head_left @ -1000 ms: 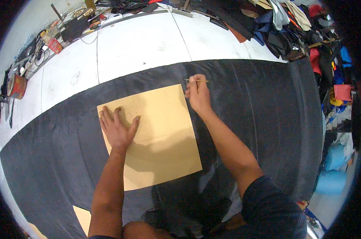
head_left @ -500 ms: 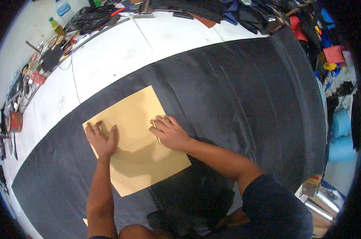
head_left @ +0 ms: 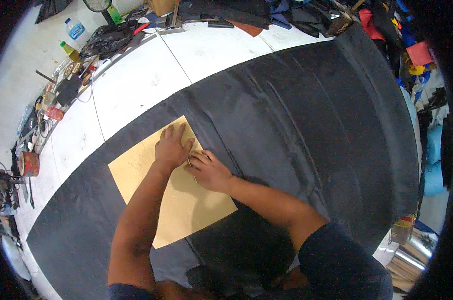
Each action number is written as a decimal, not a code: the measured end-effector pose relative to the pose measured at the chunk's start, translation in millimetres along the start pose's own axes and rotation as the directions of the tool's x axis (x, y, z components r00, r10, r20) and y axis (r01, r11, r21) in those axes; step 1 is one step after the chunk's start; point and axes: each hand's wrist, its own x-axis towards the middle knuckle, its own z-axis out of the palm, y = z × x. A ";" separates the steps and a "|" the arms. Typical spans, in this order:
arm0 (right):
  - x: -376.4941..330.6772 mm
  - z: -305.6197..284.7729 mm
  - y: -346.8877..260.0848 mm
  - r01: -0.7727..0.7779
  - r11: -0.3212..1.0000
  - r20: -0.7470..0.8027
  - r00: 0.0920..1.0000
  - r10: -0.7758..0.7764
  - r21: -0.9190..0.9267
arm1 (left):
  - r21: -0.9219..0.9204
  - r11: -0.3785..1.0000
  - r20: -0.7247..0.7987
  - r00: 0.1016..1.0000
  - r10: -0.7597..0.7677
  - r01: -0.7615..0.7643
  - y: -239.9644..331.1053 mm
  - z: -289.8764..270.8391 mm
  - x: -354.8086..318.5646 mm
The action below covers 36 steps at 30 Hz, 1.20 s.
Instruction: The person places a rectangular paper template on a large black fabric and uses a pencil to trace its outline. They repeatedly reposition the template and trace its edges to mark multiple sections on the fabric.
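A square-cornered tan sheet (head_left: 186, 215), like stiff paper or card, lies flat on a wide spread of black material (head_left: 266, 135). My left hand (head_left: 172, 148) presses on its far part, fingers stretched out and a little apart. Close beside it, my right hand (head_left: 211, 172) rests at the sheet's right edge, its fingers closed around a thin pen-like stick (head_left: 189, 161). Most of that stick is hidden by the fingers. Hardly any gap separates the left thumb from the right fingertips.
White floor tiles (head_left: 131, 95) show beyond the black material. Along the far left are a red tin (head_left: 29, 164), a water bottle (head_left: 75, 30) and a black plastic bag (head_left: 109, 40). Dark scraps (head_left: 226, 10) pile up at the back; blue rolls (head_left: 435, 177) stand at the right.
My left hand has moved from the sheet's left edge, rightward and away from me, to beside my right hand. My right hand stays near the sheet's right edge with the stick.
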 end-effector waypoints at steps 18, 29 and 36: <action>44.4 -72.7 55.1 -0.360 0.775 -0.155 0.852 0.500 0.519 | 0.182 0.974 0.220 0.959 -0.177 0.138 15.1 -23.4 19.8; 110.7 -45.0 85.6 -0.343 0.852 -0.191 0.876 0.442 0.396 | 0.162 0.978 0.222 0.960 -0.169 0.134 23.9 -16.6 22.6; 116.9 -43.6 84.6 -0.363 0.872 -0.136 0.895 0.424 0.330 | 0.178 0.973 0.244 0.952 -0.187 0.146 22.2 -20.8 20.3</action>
